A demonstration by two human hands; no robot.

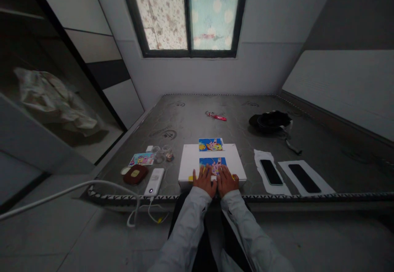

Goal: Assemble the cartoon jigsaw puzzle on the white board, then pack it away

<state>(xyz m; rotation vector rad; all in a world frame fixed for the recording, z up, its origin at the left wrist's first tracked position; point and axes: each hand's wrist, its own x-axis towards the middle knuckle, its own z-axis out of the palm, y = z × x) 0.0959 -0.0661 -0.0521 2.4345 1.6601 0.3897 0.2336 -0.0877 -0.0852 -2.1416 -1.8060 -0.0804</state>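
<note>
Squarely in front of the person, the left hand (203,180) and the right hand (227,180) lay palm down, side by side and almost touching, on a printed cartoon card (212,165). That card sat on a white box (192,161) near the edge of a bare mattress (184,124). Both hands were flat and open, their fingers slightly spread and pointing away from the body, with no visible pinch or curl, so they seemed to rest on the card without gripping it. The long axes of the card and box both ran side to side, and neither hand was plainly nearer, since the card's middle lay between them. A second card (211,144) lay just beyond the box, straight ahead, while a white power bank (154,181) lay off to the left and a black phone (271,172) to the right.
</note>
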